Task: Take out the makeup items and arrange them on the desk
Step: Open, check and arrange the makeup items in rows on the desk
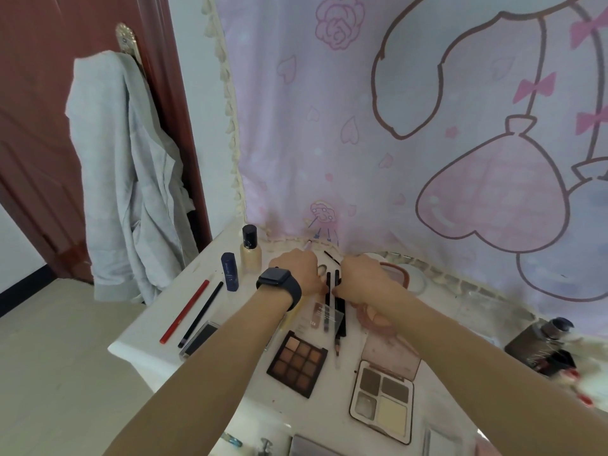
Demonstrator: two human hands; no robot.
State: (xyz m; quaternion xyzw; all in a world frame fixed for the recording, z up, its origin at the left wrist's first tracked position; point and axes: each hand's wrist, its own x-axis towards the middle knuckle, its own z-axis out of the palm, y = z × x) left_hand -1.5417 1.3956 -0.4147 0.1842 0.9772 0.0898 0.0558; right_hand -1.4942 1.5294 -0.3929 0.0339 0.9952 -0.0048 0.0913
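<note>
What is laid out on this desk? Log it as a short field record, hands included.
left hand: black watch on wrist, fingers hidden
right hand: at slim black pencils, grip unclear
left side: long red pencil beside long black pencil
back: dark blue tube, clear glass bottle with dark cap, both standing
front: brown nine-pan eyeshadow palette; open four-pan palette
surface: white desk

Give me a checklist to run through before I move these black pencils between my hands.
1. Left hand and right hand at the slim black pencils: ok.
2. Firm grip on them: cannot tell, fingers hidden.
3. Long red pencil apart from both hands: ok.
4. Navy blue tube and dark-capped glass bottle upright: ok.
5. Brown nine-pan eyeshadow palette lying flat, open: ok.
</note>
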